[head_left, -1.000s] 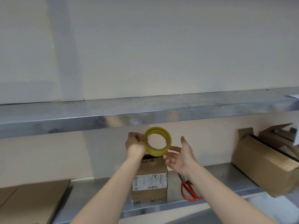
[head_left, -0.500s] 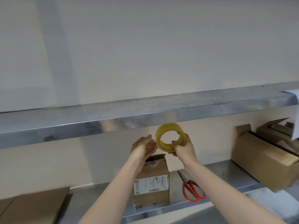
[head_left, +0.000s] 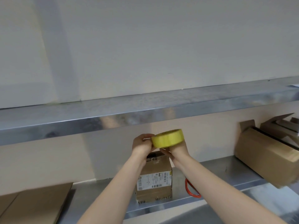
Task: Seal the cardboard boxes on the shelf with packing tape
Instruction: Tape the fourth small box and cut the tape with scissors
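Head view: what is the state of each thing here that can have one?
tape roll: held up by both hands.
left hand: pinches the roll's left edge.
right hand: holds the roll from below.
small box: upright on the lower shelf, top partly hidden.
large box: tilted, flap open.
flat cardboard: lying flat.
scissors: lying down, blades hidden.
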Demonstrator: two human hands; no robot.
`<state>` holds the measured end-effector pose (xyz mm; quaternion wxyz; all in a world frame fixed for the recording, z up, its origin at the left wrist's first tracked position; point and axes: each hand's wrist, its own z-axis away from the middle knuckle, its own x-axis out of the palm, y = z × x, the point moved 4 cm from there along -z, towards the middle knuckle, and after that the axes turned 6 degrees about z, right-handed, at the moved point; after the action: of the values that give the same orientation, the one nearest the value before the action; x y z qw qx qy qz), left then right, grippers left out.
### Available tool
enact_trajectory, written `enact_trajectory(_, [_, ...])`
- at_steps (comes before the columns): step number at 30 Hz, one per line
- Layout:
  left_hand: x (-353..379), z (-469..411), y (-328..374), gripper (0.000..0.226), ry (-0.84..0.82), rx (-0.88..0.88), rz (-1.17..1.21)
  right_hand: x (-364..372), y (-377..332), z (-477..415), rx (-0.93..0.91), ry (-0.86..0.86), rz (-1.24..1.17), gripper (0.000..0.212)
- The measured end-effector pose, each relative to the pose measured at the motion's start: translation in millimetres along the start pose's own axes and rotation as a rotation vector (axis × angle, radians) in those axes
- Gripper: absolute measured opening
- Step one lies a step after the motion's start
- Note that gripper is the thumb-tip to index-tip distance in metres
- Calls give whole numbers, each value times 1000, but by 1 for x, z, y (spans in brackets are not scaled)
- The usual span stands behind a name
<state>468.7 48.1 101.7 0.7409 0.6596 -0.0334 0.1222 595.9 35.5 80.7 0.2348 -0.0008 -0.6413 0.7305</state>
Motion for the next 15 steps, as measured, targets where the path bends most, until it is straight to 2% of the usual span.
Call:
enact_trajectory(2, [-2, -2, 1, 25, 7, 39, -63, 3, 5, -1, 35, -29, -56, 27])
enact_trajectory(6, [-4, -7, 0, 26, -25, 98, -92, 7, 2, -3, -9, -26, -20, 17])
enact_trajectory(9, [-4, -12, 1, 13, 0, 101, -139, 13, 0, -4, 0, -31, -32, 15])
enact_trajectory(12, [-4, -17, 0, 11, -14, 80, -260, 14, 1, -3, -37, -50, 97, 22])
enact_trajectory(15, [-8, -18, -2, 17, -24, 36, -363, 9, 3, -4, -80, 0, 262, 17])
